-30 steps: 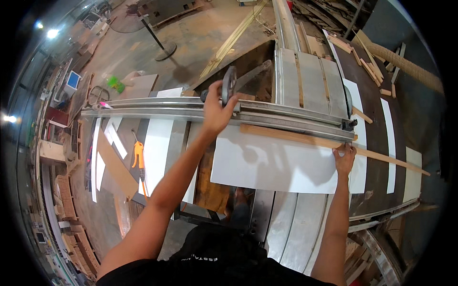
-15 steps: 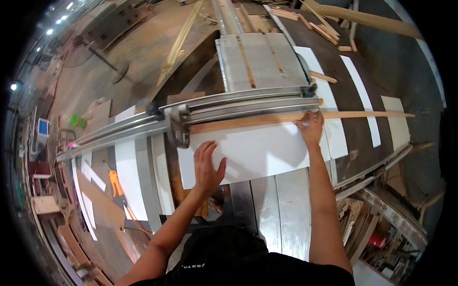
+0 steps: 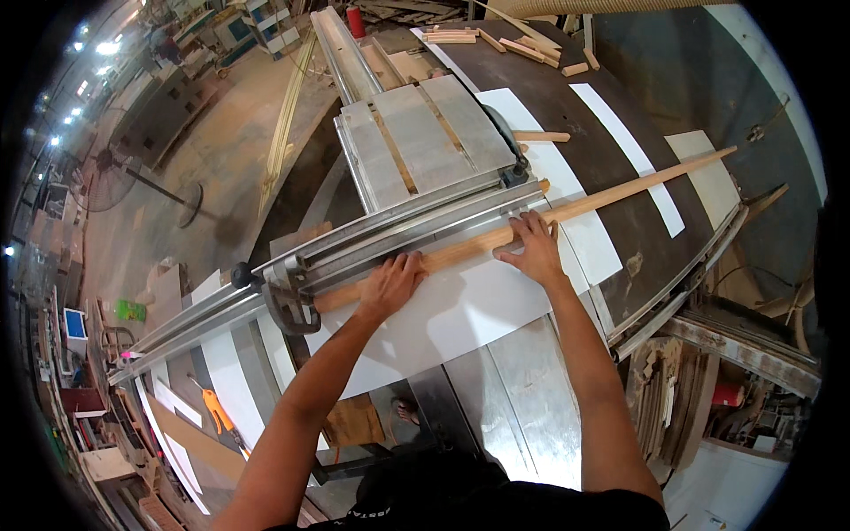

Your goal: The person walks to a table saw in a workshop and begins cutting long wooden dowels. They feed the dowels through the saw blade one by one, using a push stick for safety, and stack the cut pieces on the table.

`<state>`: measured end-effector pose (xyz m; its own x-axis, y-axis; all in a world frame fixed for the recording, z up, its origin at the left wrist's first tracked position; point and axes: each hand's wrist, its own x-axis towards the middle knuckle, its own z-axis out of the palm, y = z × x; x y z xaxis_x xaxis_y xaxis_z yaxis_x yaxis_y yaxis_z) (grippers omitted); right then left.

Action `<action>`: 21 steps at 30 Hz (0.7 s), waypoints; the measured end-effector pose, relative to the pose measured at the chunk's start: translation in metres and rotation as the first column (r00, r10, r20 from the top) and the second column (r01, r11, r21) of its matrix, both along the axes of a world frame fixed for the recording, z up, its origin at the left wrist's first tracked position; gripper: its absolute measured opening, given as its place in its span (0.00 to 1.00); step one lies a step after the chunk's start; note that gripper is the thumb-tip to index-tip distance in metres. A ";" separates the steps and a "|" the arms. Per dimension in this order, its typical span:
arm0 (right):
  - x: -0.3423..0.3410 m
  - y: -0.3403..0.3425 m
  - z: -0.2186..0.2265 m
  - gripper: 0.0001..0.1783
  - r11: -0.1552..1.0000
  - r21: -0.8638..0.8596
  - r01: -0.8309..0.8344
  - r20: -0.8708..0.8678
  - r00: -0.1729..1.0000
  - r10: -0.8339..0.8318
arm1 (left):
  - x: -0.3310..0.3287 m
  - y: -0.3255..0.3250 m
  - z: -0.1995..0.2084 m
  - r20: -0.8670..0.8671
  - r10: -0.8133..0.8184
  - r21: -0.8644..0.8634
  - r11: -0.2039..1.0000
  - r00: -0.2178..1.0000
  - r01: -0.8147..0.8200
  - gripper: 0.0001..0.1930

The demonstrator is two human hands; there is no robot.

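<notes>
A long wooden strip (image 3: 633,186) lies along the metal fence (image 3: 403,241) of a sliding table saw, its thin end reaching far out to the right. My left hand (image 3: 388,288) rests on the strip near its left end, fingers bent over the wood. Farther right, my right hand (image 3: 537,252) grips the same strip, fingertips over its top and thumb on the near side. Under both hands is a white board (image 3: 469,310). A metal stop (image 3: 290,296) sits on the fence beside the strip's left end.
Beyond the fence is a grey sliding table (image 3: 421,146). Short wood offcuts (image 3: 531,49) lie on the dark tabletop at the far right, near white strips (image 3: 629,150). An orange air gun (image 3: 215,409) lies at the left. A standing fan (image 3: 115,177) is on the floor.
My left hand has moved from above the white board onto the strip. My right hand stays on the strip with its fingers shifted. The view has turned, so the fence slants more.
</notes>
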<state>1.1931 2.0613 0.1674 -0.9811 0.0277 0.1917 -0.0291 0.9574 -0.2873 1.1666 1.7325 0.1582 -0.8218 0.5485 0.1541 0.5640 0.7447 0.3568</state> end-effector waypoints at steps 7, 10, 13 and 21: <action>-0.017 0.016 -0.015 0.29 0.995 -0.046 -0.090 -0.042 0.995 0.088 | -0.006 -0.005 0.003 0.101 -0.033 -0.129 0.991 0.994 0.046 0.23; -0.022 0.007 -0.011 0.26 0.989 -0.141 -0.044 -0.050 0.998 0.037 | -0.003 -0.018 -0.004 -0.443 -0.179 -0.214 0.973 0.878 0.090 0.28; -0.025 0.005 -0.013 0.26 0.987 -0.162 0.002 -0.131 0.991 -0.023 | -0.013 -0.013 0.014 -0.350 0.089 -0.096 0.987 0.933 -0.131 0.37; -0.031 0.000 -0.028 0.25 0.997 -0.069 -0.027 -0.315 0.949 0.004 | -0.016 -0.022 0.007 -0.296 0.108 -0.094 0.985 0.949 -0.142 0.44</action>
